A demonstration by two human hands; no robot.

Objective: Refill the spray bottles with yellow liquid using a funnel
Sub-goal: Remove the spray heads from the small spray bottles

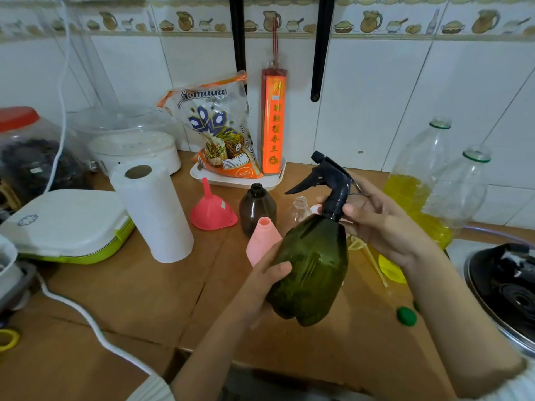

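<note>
A left hand [267, 280] curls around the body of a green spray bottle [311, 270], held tilted above a wooden counter [139, 296], while the right hand [379, 224] grips the neck below its dark trigger head [324, 178]. At ten o'clock from the bottle, a pink funnel [212, 211] rests mouth-down beside an uncapped brown bottle [257, 209]. At two o'clock stands a clear bottle of yellow liquid [417, 183]. A green cap [406, 315] lies at four o'clock.

Bright even light, soft focus, edges warped.
</note>
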